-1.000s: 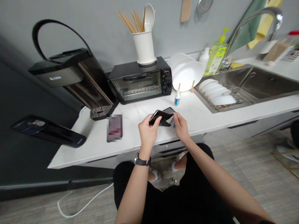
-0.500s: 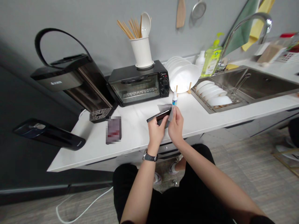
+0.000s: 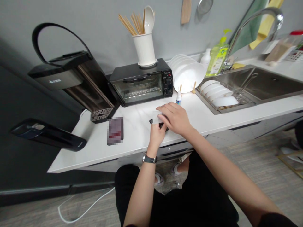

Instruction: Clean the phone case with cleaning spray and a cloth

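My left hand (image 3: 157, 135) grips a slim, glossy black phone (image 3: 151, 121) just above the counter's front part. Over it lies my right hand (image 3: 177, 118), its fingers pressing a thin grey cloth (image 3: 156, 117) onto the phone's upper face. Most of the phone and much of the cloth are hidden beneath the right hand. Just behind the hands stands a small white spray bottle (image 3: 178, 98) with a blue label. To the left, a dark flat rectangular item (image 3: 115, 130), blurred by pixels, rests on the counter.
A black toaster oven (image 3: 142, 87) carries a white utensil holder (image 3: 145, 50). Left are a drinks machine (image 3: 92, 85) and a dark cylindrical item (image 3: 49, 135). White plates (image 3: 190, 75) stand in a rack beside the sink (image 3: 265, 100), which holds bowls (image 3: 217, 93).
My right hand has moved left from the phone's right end and now covers it, carrying the cloth along. My left hand keeps its grip. The view has shifted slightly.
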Available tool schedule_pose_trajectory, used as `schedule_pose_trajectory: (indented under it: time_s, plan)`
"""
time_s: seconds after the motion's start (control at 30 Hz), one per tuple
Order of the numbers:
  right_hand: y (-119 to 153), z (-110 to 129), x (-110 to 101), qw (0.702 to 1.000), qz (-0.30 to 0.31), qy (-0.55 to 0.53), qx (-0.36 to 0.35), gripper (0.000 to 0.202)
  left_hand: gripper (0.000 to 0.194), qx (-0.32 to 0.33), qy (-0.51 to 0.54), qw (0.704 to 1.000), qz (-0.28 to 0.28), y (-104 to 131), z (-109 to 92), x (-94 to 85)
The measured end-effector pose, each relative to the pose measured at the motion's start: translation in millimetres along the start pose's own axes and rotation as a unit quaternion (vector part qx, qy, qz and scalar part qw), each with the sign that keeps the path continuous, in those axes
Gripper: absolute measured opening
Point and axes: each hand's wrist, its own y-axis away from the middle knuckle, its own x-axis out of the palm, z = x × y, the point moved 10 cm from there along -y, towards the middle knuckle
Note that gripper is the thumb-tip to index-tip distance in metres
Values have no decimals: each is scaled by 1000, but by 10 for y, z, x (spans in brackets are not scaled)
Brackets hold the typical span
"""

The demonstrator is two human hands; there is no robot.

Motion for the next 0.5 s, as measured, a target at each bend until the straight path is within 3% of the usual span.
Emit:
schedule_pose_trajectory:
  time_s: [0.1,0.17,0.23,0.4,0.5]
  plan:
    - [22,-242,-61,992,-27,-1,121,36,23,-17,7,1000,-1,16,53,4]
    - [36,-232,-91,988,-48,12,147,37,21,-10,-3,1000,-13,28,58,-17]
    - [10,-95,-79,991,-55,26,117,35,22,-5,-30,1000,-7,42,73,-3]
    - [-37,320,129,996,8,39,-74,25,5,35,-73,996,-30,81,29,-39]
    - [-25,190,103,997,-3,44,-56,23,9,26,-60,997,-28,70,51,-35]
